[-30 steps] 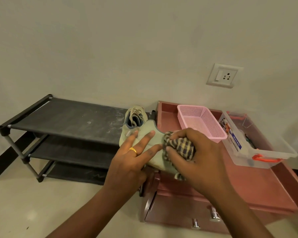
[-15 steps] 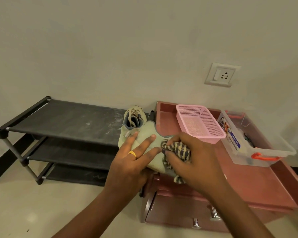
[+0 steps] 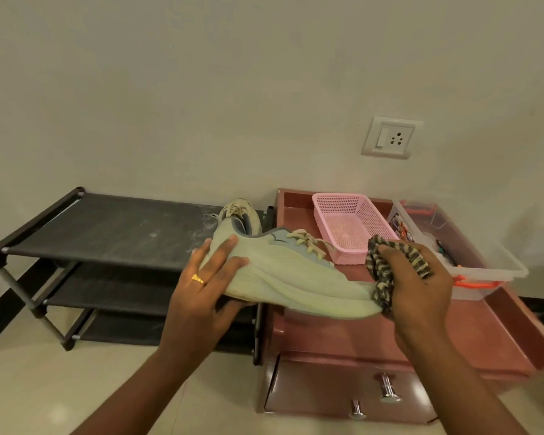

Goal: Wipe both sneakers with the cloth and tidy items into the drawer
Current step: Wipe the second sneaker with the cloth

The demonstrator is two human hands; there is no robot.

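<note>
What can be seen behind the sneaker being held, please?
The second sneaker sits on the top shelf of the shoe rack, its laces and collar showing. The held sneaker, gripped by the left hand, covers its lower part, so that cannot be seen.

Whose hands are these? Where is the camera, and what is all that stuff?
No machine here: a person wears a camera on their head, so you see what they see, looking down. Their left hand holds a pale green sneaker by its heel. Their right hand grips a striped cloth at the toe, to wipe it. A second sneaker sits on the black shoe rack. On the red cabinet stand a pink basket and a clear box.
</note>
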